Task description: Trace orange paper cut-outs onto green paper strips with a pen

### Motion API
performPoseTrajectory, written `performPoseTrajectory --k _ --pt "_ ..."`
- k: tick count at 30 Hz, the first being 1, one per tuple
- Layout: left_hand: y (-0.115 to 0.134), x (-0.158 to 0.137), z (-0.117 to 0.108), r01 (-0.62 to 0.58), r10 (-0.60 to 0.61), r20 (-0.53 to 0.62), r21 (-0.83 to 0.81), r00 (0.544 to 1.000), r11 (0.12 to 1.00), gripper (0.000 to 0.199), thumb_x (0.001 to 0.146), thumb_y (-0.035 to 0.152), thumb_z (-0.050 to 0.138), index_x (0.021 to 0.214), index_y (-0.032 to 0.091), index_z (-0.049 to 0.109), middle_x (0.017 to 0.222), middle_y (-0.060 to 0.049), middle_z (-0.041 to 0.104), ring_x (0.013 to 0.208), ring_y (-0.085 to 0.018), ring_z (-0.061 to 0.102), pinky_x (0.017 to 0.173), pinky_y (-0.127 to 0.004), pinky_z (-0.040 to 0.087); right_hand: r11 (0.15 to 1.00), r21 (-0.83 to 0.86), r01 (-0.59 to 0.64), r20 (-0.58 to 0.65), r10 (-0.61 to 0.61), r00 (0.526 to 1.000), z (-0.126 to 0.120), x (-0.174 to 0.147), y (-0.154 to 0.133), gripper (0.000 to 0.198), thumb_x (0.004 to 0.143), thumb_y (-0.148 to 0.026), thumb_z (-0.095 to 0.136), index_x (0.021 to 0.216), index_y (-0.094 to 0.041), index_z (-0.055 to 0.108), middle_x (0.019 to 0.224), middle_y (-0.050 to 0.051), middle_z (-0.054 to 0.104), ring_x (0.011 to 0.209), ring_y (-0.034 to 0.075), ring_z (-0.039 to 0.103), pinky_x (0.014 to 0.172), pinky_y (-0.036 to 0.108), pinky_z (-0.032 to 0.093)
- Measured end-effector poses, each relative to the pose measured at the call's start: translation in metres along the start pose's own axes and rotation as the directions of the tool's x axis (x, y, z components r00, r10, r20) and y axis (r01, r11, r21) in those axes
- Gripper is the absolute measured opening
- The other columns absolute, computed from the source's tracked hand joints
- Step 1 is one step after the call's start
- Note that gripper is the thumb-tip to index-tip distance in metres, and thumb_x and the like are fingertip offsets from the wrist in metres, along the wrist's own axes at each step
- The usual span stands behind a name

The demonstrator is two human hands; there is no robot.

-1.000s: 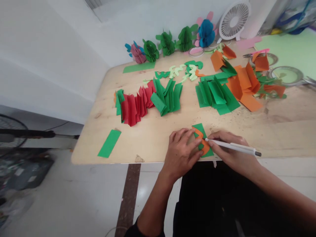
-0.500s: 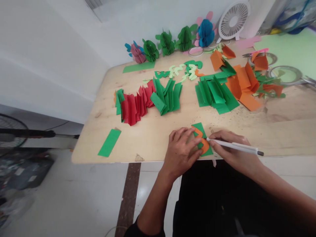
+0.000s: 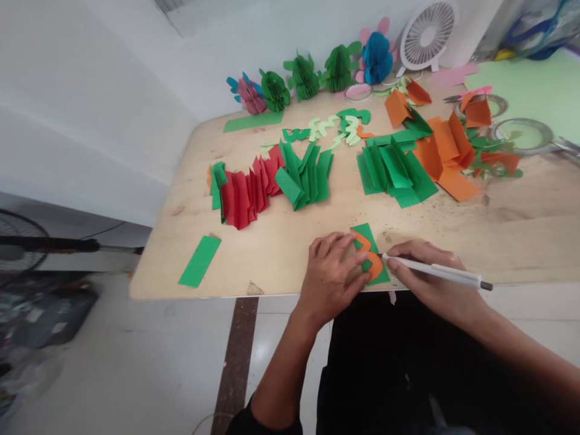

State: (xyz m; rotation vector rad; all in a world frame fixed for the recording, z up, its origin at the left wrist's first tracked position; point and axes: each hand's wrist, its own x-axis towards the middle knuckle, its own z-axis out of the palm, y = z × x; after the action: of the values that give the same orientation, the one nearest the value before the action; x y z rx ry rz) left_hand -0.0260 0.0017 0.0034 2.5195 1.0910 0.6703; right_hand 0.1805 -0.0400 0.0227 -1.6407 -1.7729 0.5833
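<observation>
Near the front edge of the table, an orange paper cutout (image 3: 375, 266) with a scalloped, 3-like outline lies flat over a green paper rectangle (image 3: 369, 232). From the left, my left hand (image 3: 333, 266) rests on both, its fingers spread and their tips pressing the cutout down. My right hand (image 3: 430, 269) grips a white pen (image 3: 437, 270). The pen's tip points left and meets the green paper beside the cutout's edge, at the notch between its lobes; whether it touches is too small to tell.
Folded red paper (image 3: 244, 196), folded green stacks (image 3: 308, 178) and orange pieces (image 3: 446, 145) lie across the middle. Pale green scalloped cutouts (image 3: 326, 125) sit behind. Paper figures, including a blue one (image 3: 377, 58), and a small white fan (image 3: 428, 36) line the back. Tape rolls (image 3: 523, 134) lie right.
My right hand and the pen have shifted slightly to the right. My left hand keeps its hold-down pose on the cutout; the whole view has drifted a little.
</observation>
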Motion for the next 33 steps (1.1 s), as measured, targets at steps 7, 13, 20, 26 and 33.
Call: performPoseTrajectory --k 7,13,20,26,33 --pt "-0.001 -0.001 0.001 0.005 -0.005 0.009 0.001 1.0 1.0 0.025 0.091 0.039 0.057 0.11 0.025 0.066 0.137 -0.007 0.053 0.127 -0.027 0.043 0.106 -0.047 0.032 0.999 -0.036 0.039 -0.058 -0.041 0.997 0.001 -0.004 -0.001 0.005 0.086 -0.026 0.06 0.087 -0.026 0.065 0.081 -0.003 0.072 0.074 0.013 0.067 0.068 0.024 0.051" --pt "0.0 0.0 0.001 0.01 -0.01 0.012 -0.001 1.0 1.0 0.026 0.091 0.04 0.057 0.11 0.025 0.066 0.137 -0.006 0.054 0.126 -0.027 0.043 0.106 -0.046 0.032 0.995 -0.049 0.082 -0.086 -0.086 0.993 0.0 -0.006 -0.003 0.005 0.087 -0.026 0.059 0.085 -0.025 0.064 0.079 -0.002 0.072 0.072 0.012 0.067 0.067 0.024 0.051" --pt "-0.001 0.0 0.001 0.011 -0.01 0.019 -0.01 1.0 1.0 0.026 0.092 0.04 0.055 0.11 0.025 0.066 0.138 -0.006 0.053 0.127 -0.027 0.043 0.106 -0.047 0.031 0.994 -0.066 0.092 -0.099 -0.099 0.99 -0.001 -0.008 -0.005 0.006 0.087 -0.025 0.059 0.083 -0.024 0.064 0.081 -0.002 0.073 0.073 0.013 0.068 0.067 0.025 0.051" --pt "0.0 0.0 0.0 0.014 -0.013 0.025 -0.017 1.0 1.0 0.025 0.092 0.039 0.056 0.11 0.025 0.066 0.138 -0.006 0.053 0.127 -0.027 0.042 0.106 -0.046 0.031 0.993 -0.07 0.096 -0.107 -0.103 0.989 -0.001 -0.011 -0.004 0.006 0.087 -0.026 0.059 0.084 -0.025 0.063 0.084 -0.001 0.073 0.076 0.014 0.068 0.07 0.026 0.052" --pt "0.0 -0.001 0.0 0.016 -0.015 0.027 -0.018 1.0 1.0 0.026 0.092 0.04 0.055 0.11 0.025 0.066 0.139 -0.006 0.052 0.127 -0.027 0.042 0.106 -0.047 0.031 0.992 -0.081 0.092 -0.094 -0.1 0.991 -0.002 -0.011 -0.004 0.009 0.088 -0.028 0.057 0.083 -0.025 0.063 0.083 0.0 0.073 0.075 0.016 0.069 0.069 0.029 0.052"
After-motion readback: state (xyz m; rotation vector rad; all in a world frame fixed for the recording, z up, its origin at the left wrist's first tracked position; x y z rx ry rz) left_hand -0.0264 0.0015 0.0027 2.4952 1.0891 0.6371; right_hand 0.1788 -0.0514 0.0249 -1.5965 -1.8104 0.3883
